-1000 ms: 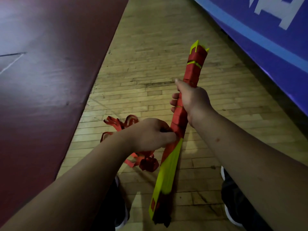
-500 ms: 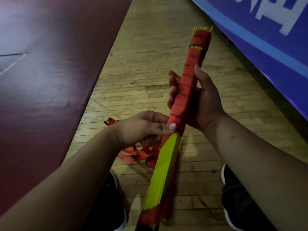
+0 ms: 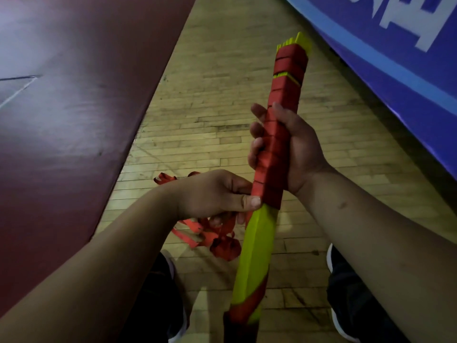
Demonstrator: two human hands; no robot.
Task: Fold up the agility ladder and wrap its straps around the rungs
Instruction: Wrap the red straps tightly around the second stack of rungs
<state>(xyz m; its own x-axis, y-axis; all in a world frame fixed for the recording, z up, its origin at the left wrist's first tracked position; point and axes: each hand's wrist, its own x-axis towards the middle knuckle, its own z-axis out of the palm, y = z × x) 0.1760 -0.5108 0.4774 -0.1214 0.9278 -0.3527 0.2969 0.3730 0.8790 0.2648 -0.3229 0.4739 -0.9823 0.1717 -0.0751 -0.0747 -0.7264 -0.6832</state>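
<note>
Yellow plastic rungs, stacked into one bundle [image 3: 257, 246], run from 6 o'clock at the bottom edge up toward 1 o'clock. How many rungs are in it is too hard to count; only a few thin edges show at the top end. One red strap [image 3: 274, 154] is wound in close turns over the upper half, with one narrow yellow gap near the top, and one more red turn crosses the bundle low down.

Two hands are on it. The right hand [image 3: 296, 147] grips the wrapped part from the 3 o'clock side, fingers curled round and thumb lying up along the strap. The left hand [image 3: 212, 194], at 9 o'clock of the bundle, presses its thumb at the lower edge of the winding while its curled fingers pinch the strap underneath.

One loose tangle [image 3: 217, 241] of red strap lies on the wooden floor [image 3: 217, 100] below the left hand. Two dark shoes, one [image 3: 170, 293] at 7 o'clock and one [image 3: 346, 293] at 5 o'clock, flank the bundle. One maroon mat [image 3: 74, 120] fills 9 to 11 o'clock; one blue banner [image 3: 395, 58] fills 2 o'clock.
</note>
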